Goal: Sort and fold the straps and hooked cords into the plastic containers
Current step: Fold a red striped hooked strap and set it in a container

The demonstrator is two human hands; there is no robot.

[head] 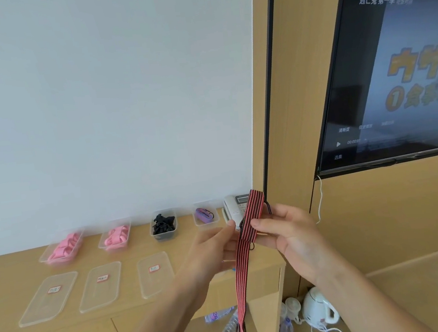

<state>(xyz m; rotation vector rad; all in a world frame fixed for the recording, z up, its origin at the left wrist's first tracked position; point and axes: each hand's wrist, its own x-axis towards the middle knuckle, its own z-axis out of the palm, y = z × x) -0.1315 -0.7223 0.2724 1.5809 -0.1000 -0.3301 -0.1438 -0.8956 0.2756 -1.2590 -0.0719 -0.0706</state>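
— While the cord (242,247) is up in the air like that, which step are you on?

— Folding, I'd say. My left hand (213,249) pinches the red and black striped band at the fold, and my right hand (282,231) has its fingers curled round the doubled top part, where a dark hook (268,207) pokes out above my thumb. The long tail hangs straight down past the edge of the bench (1,275), with what looks like the other hook near the bottom, though it's too blurred to be sure.

— And where will it go?

— Four tubs stand at the back of the bench. Two hold pink straps (64,248), one holds black cords (163,224), and the small tub (206,216) on the right holds a purple bundle. None holds a striped cord that I can see, so I can't tell which one is meant for it. Three lids (48,298) with red-edged labels lie flat in front, but the writing is too small to read.

— What does the next move ask of you?

— I'd guess gathering up the hanging tail into another fold, keeping both hands tight so the stretchy band doesn't spring loose, and watching that the hooks don't snag before I lower the bundle into a tub.
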